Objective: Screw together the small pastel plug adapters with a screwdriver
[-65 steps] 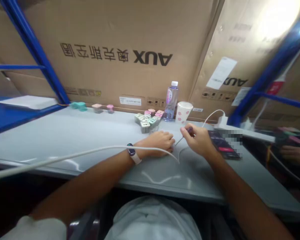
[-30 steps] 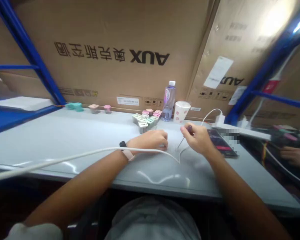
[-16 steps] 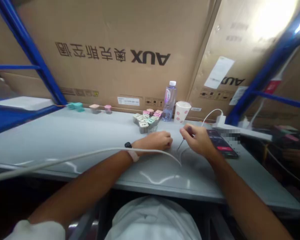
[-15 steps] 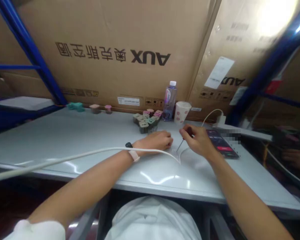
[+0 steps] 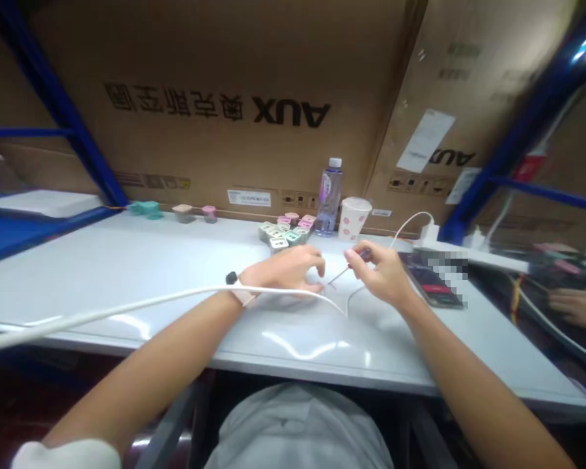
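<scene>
My right hand point(image 5: 381, 277) pinches a thin dark-handled precision screwdriver point(image 5: 346, 268) near its handle, with the shaft slanting left toward my left hand point(image 5: 286, 270). That hand hovers over the pale grey table top point(image 5: 127, 273), fingers curled, and anything inside them is hidden. A white cable point(image 5: 176, 301) runs from the left under my left wrist to a bend just in front of my hands. A cluster of pastel plug-shaped adapters point(image 5: 284, 236) sits beyond my left fingers.
A water bottle point(image 5: 329, 202) and a paper cup point(image 5: 354, 218) stand at the back. Right of my hand lie a phone point(image 5: 430, 286) and a white power strip point(image 5: 469, 256). Cardboard boxes and blue shelving surround the bench. A co-worker's hand point(image 5: 579, 303) shows at far right.
My left hand has shifted left and lifted slightly. The screwdriver now lies flatter, its tip swung left toward that hand.
</scene>
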`<state>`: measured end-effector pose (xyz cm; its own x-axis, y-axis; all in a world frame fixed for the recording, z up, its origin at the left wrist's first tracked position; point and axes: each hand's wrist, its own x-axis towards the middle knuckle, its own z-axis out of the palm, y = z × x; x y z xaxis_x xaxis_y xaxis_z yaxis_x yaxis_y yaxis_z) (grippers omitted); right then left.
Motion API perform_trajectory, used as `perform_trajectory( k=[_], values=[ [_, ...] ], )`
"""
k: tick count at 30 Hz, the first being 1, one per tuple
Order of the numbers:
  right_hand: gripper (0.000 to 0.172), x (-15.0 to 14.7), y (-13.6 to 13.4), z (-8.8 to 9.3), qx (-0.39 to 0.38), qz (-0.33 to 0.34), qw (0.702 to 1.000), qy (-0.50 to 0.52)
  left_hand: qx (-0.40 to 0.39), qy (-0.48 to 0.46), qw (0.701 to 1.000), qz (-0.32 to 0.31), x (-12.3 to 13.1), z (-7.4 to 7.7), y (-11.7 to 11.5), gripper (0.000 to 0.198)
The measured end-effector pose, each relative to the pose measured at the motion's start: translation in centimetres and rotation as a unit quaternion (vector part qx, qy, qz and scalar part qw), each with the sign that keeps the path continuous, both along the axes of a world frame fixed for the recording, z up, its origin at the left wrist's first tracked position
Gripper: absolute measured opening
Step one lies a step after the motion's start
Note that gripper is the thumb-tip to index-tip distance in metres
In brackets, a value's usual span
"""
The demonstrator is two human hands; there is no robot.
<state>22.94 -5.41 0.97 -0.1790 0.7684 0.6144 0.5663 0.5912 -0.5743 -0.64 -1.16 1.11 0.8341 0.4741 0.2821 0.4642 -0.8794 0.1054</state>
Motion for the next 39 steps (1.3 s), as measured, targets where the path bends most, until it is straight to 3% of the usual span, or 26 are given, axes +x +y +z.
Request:
perform_trajectory(
  k=[8,17,27,39],
  values=[
    [0.034,0.22,0.51,-0.32,0.003,-0.031,0.999,-0.017,-0.020,0.029,0.999,-0.035,0.44,-0.36,0.23,0.019],
    [0.032,0.18,0.79,-0.56,-0.012,-0.026,0.998,-0.051,-0.022,0.045,0.999,-0.020,0.34,-0.45,0.27,0.023],
    [0.039,0.53,0.67,-0.15,-0.021,-0.020,0.999,-0.030,0.006,0.038,0.999,0.038,0.68,-0.85,-0.10,0.019],
    [0.047,-0.13,0.71,-0.53,-0.049,0.000,0.999,0.019,-0.007,0.036,0.999,0.031,0.75,-0.74,-0.09,0.019]
  ],
)
